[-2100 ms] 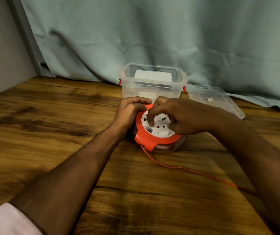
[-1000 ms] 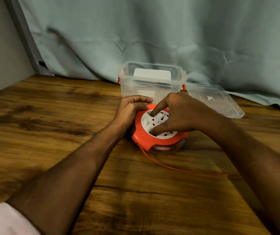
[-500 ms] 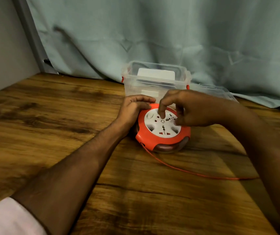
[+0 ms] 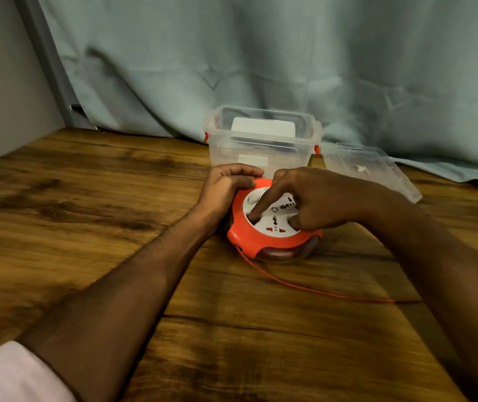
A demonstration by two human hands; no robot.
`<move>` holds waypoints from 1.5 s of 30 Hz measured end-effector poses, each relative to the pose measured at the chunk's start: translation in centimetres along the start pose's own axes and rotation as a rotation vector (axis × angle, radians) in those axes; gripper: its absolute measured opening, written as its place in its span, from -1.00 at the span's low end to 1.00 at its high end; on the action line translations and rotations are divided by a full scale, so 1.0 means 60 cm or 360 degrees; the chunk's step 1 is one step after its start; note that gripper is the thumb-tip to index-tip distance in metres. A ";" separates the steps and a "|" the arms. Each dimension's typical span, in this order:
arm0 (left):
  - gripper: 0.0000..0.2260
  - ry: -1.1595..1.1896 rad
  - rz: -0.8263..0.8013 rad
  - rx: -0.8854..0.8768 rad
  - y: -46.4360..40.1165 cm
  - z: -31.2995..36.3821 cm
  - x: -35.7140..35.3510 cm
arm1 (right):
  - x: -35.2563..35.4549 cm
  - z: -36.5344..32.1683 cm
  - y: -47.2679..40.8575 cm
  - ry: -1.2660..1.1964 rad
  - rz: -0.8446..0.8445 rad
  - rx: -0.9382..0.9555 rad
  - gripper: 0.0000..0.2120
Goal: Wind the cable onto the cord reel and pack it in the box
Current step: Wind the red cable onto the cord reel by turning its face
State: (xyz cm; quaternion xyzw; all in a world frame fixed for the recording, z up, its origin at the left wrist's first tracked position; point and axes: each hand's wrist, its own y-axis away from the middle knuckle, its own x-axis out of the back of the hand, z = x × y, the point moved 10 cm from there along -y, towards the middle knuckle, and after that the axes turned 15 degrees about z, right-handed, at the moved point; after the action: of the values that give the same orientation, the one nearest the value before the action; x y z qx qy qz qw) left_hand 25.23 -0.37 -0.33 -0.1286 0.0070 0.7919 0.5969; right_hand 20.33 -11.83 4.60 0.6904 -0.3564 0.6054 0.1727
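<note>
Cord reel: left hand curled round its rim; right hand presses fingertips into its face.

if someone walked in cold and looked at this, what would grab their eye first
The bright orange cord reel in the middle of the wooden table stands out most; the left hand grips its far left edge and the right hand presses a finger into its white socket face. A thin orange cable trails from the reel toward the right. Just behind it, a clear plastic box stands open, its lid lying to its right.
</note>
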 end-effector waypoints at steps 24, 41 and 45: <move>-0.72 0.0010 0.0012 -0.0009 -0.006 -0.004 0.002 | 0.029 0.038 -0.010 0.0213 0.0393 -0.0352 -0.52; -0.73 0.0062 0.0000 0.0019 -0.005 -0.006 0.005 | 0.004 0.002 0.001 0.0093 0.0014 0.0054 -0.35; -0.74 0.0094 0.0033 0.0029 -0.006 -0.004 0.008 | 0.018 0.003 -0.002 0.0205 0.0171 0.0037 -0.43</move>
State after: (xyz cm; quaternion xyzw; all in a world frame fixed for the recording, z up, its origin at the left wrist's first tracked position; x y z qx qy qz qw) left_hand 25.51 0.13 -0.63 -0.1464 0.0332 0.7938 0.5893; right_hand 20.58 -12.18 5.63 0.6318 -0.3739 0.6611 0.1546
